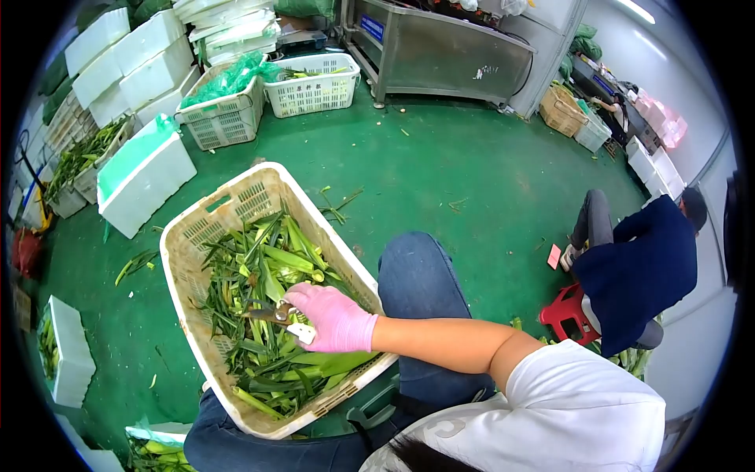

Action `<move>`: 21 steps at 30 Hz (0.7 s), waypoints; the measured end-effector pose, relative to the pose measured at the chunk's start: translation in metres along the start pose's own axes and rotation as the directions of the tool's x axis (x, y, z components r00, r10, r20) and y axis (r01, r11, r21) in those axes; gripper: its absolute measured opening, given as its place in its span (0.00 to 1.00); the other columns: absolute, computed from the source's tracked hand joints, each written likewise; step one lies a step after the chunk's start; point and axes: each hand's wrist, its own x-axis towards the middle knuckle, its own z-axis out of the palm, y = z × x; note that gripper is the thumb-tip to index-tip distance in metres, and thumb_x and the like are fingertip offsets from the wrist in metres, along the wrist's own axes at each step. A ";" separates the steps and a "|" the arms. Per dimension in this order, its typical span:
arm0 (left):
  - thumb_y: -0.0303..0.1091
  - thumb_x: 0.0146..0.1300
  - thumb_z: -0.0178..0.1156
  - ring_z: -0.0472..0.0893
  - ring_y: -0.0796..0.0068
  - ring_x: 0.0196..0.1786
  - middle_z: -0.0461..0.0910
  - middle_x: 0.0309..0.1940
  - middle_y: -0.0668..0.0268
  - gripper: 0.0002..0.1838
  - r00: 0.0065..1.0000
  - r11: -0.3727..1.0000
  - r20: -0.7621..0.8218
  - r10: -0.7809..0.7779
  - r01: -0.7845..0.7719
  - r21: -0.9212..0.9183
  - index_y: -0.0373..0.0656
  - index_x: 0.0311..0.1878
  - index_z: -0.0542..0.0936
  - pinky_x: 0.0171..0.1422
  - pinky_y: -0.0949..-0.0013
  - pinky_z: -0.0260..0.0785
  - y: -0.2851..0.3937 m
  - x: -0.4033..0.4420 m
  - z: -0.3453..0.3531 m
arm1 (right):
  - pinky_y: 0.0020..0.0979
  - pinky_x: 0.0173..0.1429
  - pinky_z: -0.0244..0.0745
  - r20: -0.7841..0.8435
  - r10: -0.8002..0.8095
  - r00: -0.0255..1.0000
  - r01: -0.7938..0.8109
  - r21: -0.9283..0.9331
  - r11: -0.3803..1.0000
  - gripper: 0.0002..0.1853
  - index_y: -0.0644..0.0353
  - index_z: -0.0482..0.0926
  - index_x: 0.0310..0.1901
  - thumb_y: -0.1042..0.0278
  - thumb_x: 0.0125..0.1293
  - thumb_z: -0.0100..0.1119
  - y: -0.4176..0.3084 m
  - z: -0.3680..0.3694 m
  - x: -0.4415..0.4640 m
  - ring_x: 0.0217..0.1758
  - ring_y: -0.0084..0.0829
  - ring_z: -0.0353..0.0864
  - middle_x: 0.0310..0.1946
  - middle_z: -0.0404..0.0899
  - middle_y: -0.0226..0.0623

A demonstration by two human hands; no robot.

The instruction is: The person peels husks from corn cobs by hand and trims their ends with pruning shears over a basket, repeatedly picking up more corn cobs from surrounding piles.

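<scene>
My right hand [329,315], in a pink glove, is closed around a pair of pruning shears [277,313] with a white handle. The shears' blades point left over a large white plastic crate [179,271]. Inside the crate lie many green leaves and husks [275,393], with some pale cut stalk ends among them. The crate stands between my knees, tilted in the view. My left hand is not in view.
A person in dark clothing [641,263] sits on a red stool [568,315] at the right. White foam boxes [149,177] and more crates [311,86] stand at the left and back. A metal cabinet [448,55] stands behind. Leaf scraps [338,208] litter the green floor.
</scene>
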 end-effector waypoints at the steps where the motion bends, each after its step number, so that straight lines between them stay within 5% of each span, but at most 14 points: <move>1: 0.54 0.68 0.58 0.71 0.50 0.67 0.70 0.68 0.48 0.33 1.000 1.000 0.001 -0.009 0.009 -0.014 0.41 0.69 0.71 0.72 0.52 0.65 -0.002 0.000 -0.002 | 0.44 0.63 0.73 0.009 0.048 0.999 -0.049 0.006 0.999 0.36 0.64 0.70 0.61 0.57 0.53 0.69 -0.001 -0.001 0.000 0.59 0.51 0.76 0.58 0.72 0.50; 9: 0.54 0.68 0.59 0.71 0.52 0.67 0.69 0.68 0.50 0.35 0.987 0.978 -0.020 -0.157 0.153 -0.140 0.40 0.70 0.69 0.72 0.52 0.64 -0.032 -0.002 -0.023 | 0.44 0.67 0.72 -0.078 0.160 0.984 -0.157 0.038 0.987 0.39 0.64 0.69 0.64 0.54 0.53 0.70 0.010 0.002 0.000 0.61 0.55 0.75 0.62 0.70 0.55; 14: 0.54 0.68 0.59 0.71 0.53 0.68 0.69 0.69 0.51 0.36 0.934 0.873 -0.062 -0.352 0.304 -0.382 0.39 0.71 0.68 0.72 0.52 0.64 -0.083 -0.015 -0.066 | 0.40 0.71 0.69 -0.043 0.186 0.982 -0.181 0.112 0.977 0.38 0.64 0.71 0.63 0.53 0.53 0.70 0.011 0.004 0.003 0.66 0.52 0.72 0.64 0.68 0.55; 15: 0.54 0.68 0.59 0.70 0.53 0.68 0.69 0.69 0.51 0.36 0.916 0.827 -0.065 -0.396 0.325 -0.459 0.39 0.71 0.68 0.72 0.52 0.64 -0.094 -0.017 -0.080 | 0.43 0.56 0.81 -0.226 0.003 0.974 0.001 0.019 1.000 0.40 0.65 0.66 0.67 0.53 0.56 0.70 0.012 0.011 0.008 0.50 0.50 0.84 0.58 0.72 0.53; 16: 0.54 0.67 0.59 0.70 0.54 0.68 0.68 0.69 0.51 0.37 0.896 0.770 -0.074 -0.437 0.330 -0.546 0.39 0.72 0.68 0.72 0.52 0.64 -0.105 -0.019 -0.098 | 0.40 0.40 0.82 0.031 0.228 0.973 -0.219 0.426 0.878 0.39 0.65 0.66 0.67 0.54 0.58 0.68 0.012 0.008 0.005 0.36 0.45 0.84 0.55 0.73 0.52; 18: 0.54 0.67 0.59 0.70 0.54 0.68 0.68 0.69 0.51 0.37 0.868 0.627 -0.083 -0.489 0.284 -0.726 0.39 0.72 0.67 0.72 0.52 0.64 -0.118 -0.018 -0.143 | 0.29 0.04 0.63 0.466 0.333 0.820 -0.553 0.796 0.246 0.36 0.65 0.65 0.67 0.55 0.63 0.65 -0.002 -0.007 0.005 0.02 0.32 0.67 0.45 0.77 0.47; 20: 0.54 0.67 0.59 0.70 0.54 0.68 0.68 0.69 0.52 0.38 0.878 0.413 -0.069 -0.473 0.153 -0.898 0.38 0.72 0.67 0.72 0.52 0.64 -0.112 -0.008 -0.200 | 0.32 0.48 0.78 0.561 0.340 0.755 -0.640 0.743 0.195 0.24 0.63 0.73 0.57 0.57 0.65 0.64 0.024 0.017 0.014 0.44 0.27 0.83 0.45 0.80 0.39; 21: 0.54 0.67 0.60 0.70 0.55 0.68 0.68 0.70 0.52 0.38 0.900 0.286 -0.053 -0.433 0.081 -0.955 0.38 0.72 0.67 0.72 0.52 0.64 -0.095 0.001 -0.225 | 0.31 0.51 0.78 0.524 0.348 0.778 -0.605 0.773 0.190 0.23 0.63 0.73 0.57 0.58 0.67 0.62 0.030 0.033 0.019 0.48 0.27 0.82 0.46 0.81 0.39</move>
